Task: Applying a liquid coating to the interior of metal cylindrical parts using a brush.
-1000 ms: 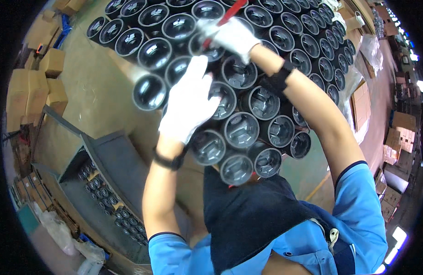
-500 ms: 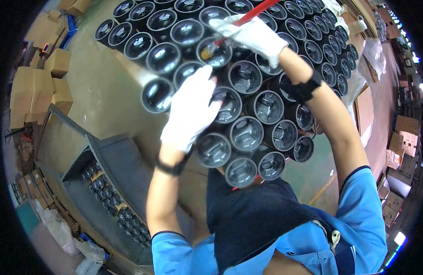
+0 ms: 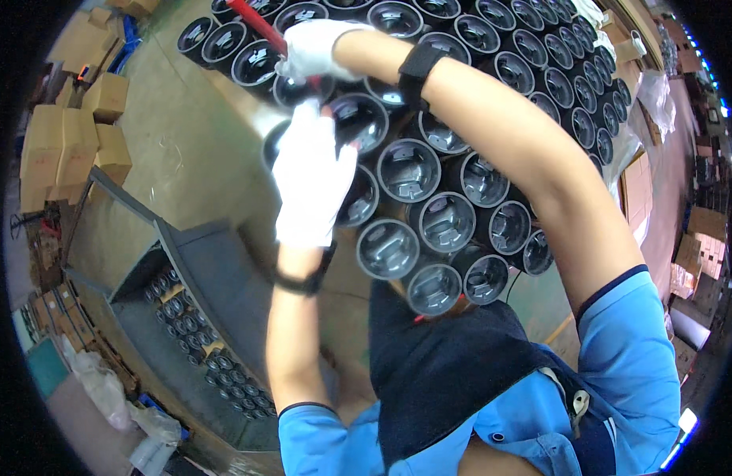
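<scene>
My right hand (image 3: 318, 49), in a white glove, is closed around the red handle of a brush (image 3: 259, 25); its bristle end is hidden behind the gloves. Below it is a black cylindrical cup with a clear rim (image 3: 293, 94). My left hand (image 3: 312, 178), also gloved in white, reaches up to this cup with its fingers stretched out and thumb apart. Its fingertips are blurred against the rim, so whether they touch it cannot be told. Many similar black cups (image 3: 409, 170) stand upright, packed close together around both hands.
A grey metal frame (image 3: 183, 262) stands at lower left, with rows of smaller-looking black cups (image 3: 231, 385) inside. Cardboard boxes (image 3: 56, 151) are stacked at far left. Clear plastic sheeting (image 3: 655, 103) and more cartons (image 3: 703, 246) lie along the right side.
My right hand has moved left with the brush, whose handle now slants up to the left instead of the right. The left hand has shifted slightly, its fingers now beside a different cup.
</scene>
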`<state>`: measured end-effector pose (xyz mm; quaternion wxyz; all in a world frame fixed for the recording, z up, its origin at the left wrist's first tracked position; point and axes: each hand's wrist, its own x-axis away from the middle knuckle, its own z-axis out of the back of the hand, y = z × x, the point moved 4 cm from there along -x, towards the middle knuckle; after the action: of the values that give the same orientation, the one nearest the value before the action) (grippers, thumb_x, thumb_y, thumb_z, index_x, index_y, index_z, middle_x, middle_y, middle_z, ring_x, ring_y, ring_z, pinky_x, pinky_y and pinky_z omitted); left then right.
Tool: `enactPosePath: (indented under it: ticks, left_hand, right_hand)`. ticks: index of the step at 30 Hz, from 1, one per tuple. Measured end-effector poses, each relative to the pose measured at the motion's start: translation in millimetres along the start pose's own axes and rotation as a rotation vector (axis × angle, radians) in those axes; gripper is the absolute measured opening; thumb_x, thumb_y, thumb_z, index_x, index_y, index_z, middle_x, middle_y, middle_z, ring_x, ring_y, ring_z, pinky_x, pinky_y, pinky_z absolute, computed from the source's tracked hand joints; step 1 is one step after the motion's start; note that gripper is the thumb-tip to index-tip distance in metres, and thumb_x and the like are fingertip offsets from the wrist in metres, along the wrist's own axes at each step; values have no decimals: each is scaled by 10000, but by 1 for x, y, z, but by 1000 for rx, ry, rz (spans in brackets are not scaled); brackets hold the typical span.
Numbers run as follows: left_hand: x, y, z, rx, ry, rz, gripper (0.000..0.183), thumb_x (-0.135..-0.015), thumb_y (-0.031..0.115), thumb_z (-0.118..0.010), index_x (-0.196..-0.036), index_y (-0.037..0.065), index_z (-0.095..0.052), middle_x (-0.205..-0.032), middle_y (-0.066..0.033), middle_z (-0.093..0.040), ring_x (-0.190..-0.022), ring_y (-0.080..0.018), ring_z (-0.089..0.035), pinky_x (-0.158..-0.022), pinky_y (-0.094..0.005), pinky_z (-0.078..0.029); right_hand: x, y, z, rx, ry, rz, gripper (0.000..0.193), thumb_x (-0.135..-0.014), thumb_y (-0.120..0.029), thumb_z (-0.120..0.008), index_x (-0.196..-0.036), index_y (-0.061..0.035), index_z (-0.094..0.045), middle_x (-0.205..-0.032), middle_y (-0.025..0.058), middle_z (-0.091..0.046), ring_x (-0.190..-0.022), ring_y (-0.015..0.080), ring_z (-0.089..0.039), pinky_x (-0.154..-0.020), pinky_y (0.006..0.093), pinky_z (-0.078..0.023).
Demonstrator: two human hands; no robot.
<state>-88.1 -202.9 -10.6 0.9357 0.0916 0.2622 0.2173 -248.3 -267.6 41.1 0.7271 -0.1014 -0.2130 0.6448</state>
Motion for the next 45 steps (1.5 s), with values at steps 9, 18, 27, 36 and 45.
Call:
enactPosePath:
  ticks: [9, 18, 27, 36, 45]
  left_hand:
    - [4, 1, -3, 78, 35, 7, 597, -807, 203, -743, -1337, -7, -565, -1392, -217, -548, -1260, -359, -559, -1044, -408, -462]
    - [7, -2, -1, 111, -31, 74, 623, -806, 201, -743, -1361, 2, -544, -1411, -227, -527, -1277, -376, -542, -1048, -420, -454]
    - [-1, 1, -2, 118, -55, 11, 661, -812, 219, -746, -1401, 27, -516, -1448, -209, -504, -1310, -373, -515, -1060, -422, -444]
    - [-10, 45, 18, 279, -111, -84, 466, -798, 128, -756, -1235, 8, -652, -1295, -195, -636, -1191, -342, -624, -1014, -381, -495]
    - [-39, 138, -42, 448, -232, -456, 514, -811, 199, -740, -1273, 19, -604, -1346, -196, -588, -1221, -351, -588, -1007, -420, -503]
  right_hand:
    - [0, 35, -10, -218, 281, -50, 491, -925, -540, -604, -903, -70, -745, -769, 132, -716, -738, 268, -703, -719, 375, -554]
    - [-2, 9, -28, -496, 288, -117, 436, -947, -486, -644, -956, -60, -737, -784, 89, -714, -661, 159, -667, -656, 310, -557]
    - [51, 26, -8, -701, 322, 36, 417, -920, -473, -650, -951, -69, -750, -879, 161, -733, -852, 265, -714, -808, 342, -530]
    - [251, 141, 89, -592, 447, -289, 484, -997, -492, -561, -1129, -58, -729, -902, 32, -739, -663, 65, -616, -616, 219, -497]
    - [233, 202, 12, -755, 561, -486, 432, -962, -436, -643, -1022, -17, -731, -868, 50, -722, -711, 102, -628, -647, 264, -509]
